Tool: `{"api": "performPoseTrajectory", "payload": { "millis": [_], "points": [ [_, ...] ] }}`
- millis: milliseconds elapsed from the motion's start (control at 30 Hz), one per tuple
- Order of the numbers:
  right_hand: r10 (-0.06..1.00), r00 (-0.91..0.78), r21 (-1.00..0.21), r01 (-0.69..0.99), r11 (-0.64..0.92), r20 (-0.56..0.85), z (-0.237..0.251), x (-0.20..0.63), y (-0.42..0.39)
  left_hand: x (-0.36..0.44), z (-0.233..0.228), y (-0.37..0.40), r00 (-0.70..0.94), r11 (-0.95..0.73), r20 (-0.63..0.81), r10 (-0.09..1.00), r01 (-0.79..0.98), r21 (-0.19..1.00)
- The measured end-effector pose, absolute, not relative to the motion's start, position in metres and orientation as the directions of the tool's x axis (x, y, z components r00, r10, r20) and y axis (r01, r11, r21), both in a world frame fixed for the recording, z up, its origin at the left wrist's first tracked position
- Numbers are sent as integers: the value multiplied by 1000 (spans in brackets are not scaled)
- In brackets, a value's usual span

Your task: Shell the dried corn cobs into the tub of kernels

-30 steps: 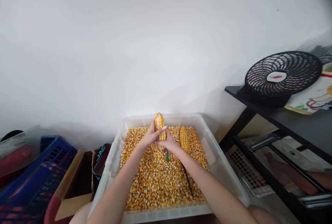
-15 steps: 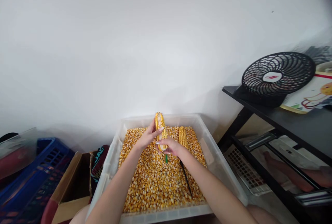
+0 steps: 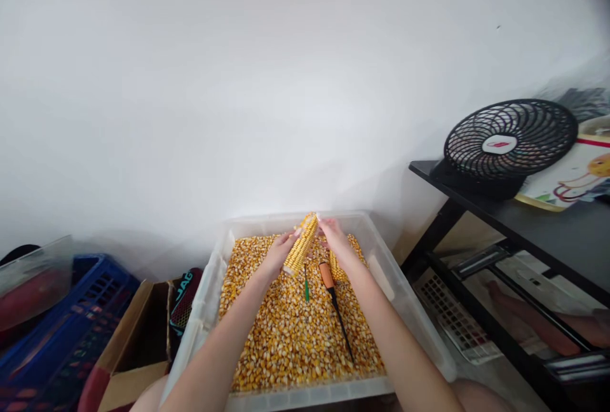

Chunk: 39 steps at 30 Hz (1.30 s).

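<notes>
A corn cob point(image 3: 301, 244) is held tilted over a clear plastic tub point(image 3: 391, 272) filled with loose yellow kernels. My left hand point(image 3: 280, 252) grips the cob's lower part. My right hand point(image 3: 333, 237) holds its upper end near the tub's far wall. A second cob point(image 3: 337, 267) lies on the kernels, mostly hidden under my right wrist. An orange-handled tool point(image 3: 333, 301) and a small green-handled tool point(image 3: 306, 286) lie on the kernels just below my hands.
A black desk fan point(image 3: 509, 145) stands on a black shelf unit point(image 3: 548, 221) at the right. A cardboard box point(image 3: 136, 329) and a blue crate point(image 3: 61, 329) sit left of the tub. A white wall rises behind.
The cob has tipped from upright to slanted. My right hand has moved from the cob's lower end up to its top, uncovering the orange-handled tool.
</notes>
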State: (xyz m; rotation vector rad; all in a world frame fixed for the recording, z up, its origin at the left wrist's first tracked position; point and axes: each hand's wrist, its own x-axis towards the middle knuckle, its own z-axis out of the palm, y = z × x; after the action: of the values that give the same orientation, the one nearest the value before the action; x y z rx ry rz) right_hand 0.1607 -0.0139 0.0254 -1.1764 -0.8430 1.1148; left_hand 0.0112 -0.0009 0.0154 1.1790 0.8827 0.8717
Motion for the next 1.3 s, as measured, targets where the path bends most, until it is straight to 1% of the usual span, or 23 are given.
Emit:
{"api": "performPoseTrajectory", "payload": {
  "millis": [67, 133, 200, 267, 367, 500, 567, 667, 833, 900, 933, 967, 1000, 1033, 1100, 1133, 1200, 1267, 1300],
  "points": [
    [941, 308, -939, -342, -30, -142, 21, 151, -7, 23, 14, -9, 434, 201, -130, 892, -121, 972],
    [943, 298, -908, -420, -12, -150, 13, 144, 0, 32, 11, -15, 458, 207, -122, 880, -140, 968],
    [930, 338, -885, -465, 30, -146, 6, 141, 4, 38, 6, -19, 483, 224, -131, 866, -139, 965],
    [914, 385, -877, -474, 77, -128, 0, 142, 5, 40, -2, -20, 495, 232, -157, 855, -92, 968],
    [912, 395, -875, -475, 100, -111, -4, 145, 5, 41, -12, -20, 509, 182, -159, 846, 5, 983],
    [907, 395, -852, -516, 84, -150, -9, 147, 0, 44, -20, -21, 505, -44, 6, 863, 64, 997],
    [904, 402, -849, -521, 94, -147, -12, 149, -1, 46, -23, -22, 495, -111, 40, 868, 115, 987],
    [904, 406, -857, -506, 96, -138, -18, 152, -3, 49, -27, -23, 507, -106, 1, 862, 180, 978],
    [910, 390, -867, -493, 75, -143, -19, 158, -3, 50, -25, -23, 556, -77, 0, 831, 116, 990],
    [912, 387, -874, -480, 70, -140, -17, 161, -2, 43, -17, -18, 556, -91, -20, 831, 171, 981],
    [912, 385, -879, -473, 65, -139, -15, 162, -2, 37, -13, -13, 534, -126, -24, 845, 243, 962],
    [914, 380, -883, -467, 58, -141, -14, 163, -1, 30, -7, -8, 478, -181, 3, 878, 325, 928],
    [917, 371, -884, -464, 49, -144, -13, 164, -1, 21, -3, -1, 406, -261, 81, 910, 413, 873],
    [922, 359, -884, -466, 42, -146, -12, 165, -1, 11, 2, 6, 316, -336, 191, 929, 510, 792],
    [934, 326, -875, -483, 30, -148, -10, 166, -2, -11, 6, 22, 211, -425, 392, 896, 666, 613],
    [939, 310, -868, -496, 25, -150, -9, 165, -2, -22, 7, 30, 178, -431, 454, 873, 719, 546],
    [945, 287, -855, -519, 16, -156, -8, 165, -3, -42, 4, 46, 113, -395, 526, 843, 795, 461],
    [948, 273, -850, -526, 7, -161, -7, 164, -4, -57, 0, 59, 91, -352, 548, 831, 849, 393],
    [949, 271, -851, -525, 8, -159, -6, 164, -4, -63, -2, 65, 117, -349, 537, 835, 868, 352]
  ]
}}
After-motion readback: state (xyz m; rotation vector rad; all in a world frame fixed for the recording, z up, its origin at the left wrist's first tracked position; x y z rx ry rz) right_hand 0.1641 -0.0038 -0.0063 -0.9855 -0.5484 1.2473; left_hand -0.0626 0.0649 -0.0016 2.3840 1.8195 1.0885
